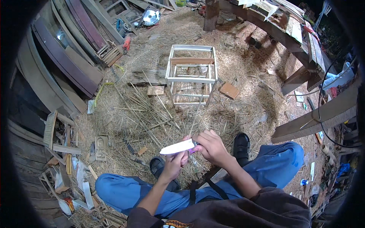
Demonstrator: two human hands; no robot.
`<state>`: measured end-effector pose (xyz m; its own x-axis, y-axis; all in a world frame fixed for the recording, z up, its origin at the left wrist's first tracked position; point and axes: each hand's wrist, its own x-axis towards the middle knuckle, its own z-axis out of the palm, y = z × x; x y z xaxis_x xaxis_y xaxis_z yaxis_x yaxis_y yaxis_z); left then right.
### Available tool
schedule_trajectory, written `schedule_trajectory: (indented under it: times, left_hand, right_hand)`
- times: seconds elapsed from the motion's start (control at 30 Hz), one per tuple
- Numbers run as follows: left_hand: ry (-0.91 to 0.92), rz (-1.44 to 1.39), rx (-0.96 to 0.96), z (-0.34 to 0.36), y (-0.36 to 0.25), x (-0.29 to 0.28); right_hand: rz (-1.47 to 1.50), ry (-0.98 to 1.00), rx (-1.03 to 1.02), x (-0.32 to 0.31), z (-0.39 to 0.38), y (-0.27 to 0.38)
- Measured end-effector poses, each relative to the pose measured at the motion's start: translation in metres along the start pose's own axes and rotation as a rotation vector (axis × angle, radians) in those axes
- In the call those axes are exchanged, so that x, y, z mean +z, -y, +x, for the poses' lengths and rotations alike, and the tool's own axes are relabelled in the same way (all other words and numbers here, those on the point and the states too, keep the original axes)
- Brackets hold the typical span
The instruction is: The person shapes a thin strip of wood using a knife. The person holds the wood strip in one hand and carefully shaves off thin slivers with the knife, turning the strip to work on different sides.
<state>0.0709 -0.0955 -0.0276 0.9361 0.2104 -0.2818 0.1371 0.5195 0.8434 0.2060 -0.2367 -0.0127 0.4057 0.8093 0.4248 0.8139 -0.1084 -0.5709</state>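
A knife (175, 147) with a broad, bright blade lies across in front of me, its tip to the left. My right hand (213, 147) is closed around its dark handle, with something purple by the thumb. Just under the blade, my left hand (175, 164) is closed on a thin bamboo strip (194, 123) that runs away from me. The blade hides part of the left fingers, and where its edge meets the strip cannot be made out. Several similar loose strips (146, 110) lie on the ground ahead, to the left.
A small wooden frame (192, 80) stands ahead, with a wood block (229, 91) at its right. Boards (62, 60) lean along the left. A circular saw (150, 17) lies at the far left. A heavy timber bench (281, 34) is at far right; shavings cover the floor.
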Motion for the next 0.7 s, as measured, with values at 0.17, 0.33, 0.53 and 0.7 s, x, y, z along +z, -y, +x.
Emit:
schedule_trajectory:
  times: [0.17,0.33,0.53,0.7]
  left_hand:
    - [0.103,-0.161,-0.119,-0.004,-0.003,-0.004]
    - [0.109,-0.193,-0.185,-0.001,0.000,-0.007]
    - [0.115,-0.131,-0.161,0.004,0.000,-0.009]
    - [0.160,0.051,-0.021,-0.004,-0.003,0.008]
  right_hand:
    - [-0.152,0.030,-0.080,-0.014,0.001,-0.001]
    - [-0.174,0.065,-0.091,-0.027,0.000,-0.002]
    - [-0.270,0.000,0.003,-0.032,-0.003,-0.010]
    - [-0.254,-0.541,0.746,-0.073,-0.005,-0.055]
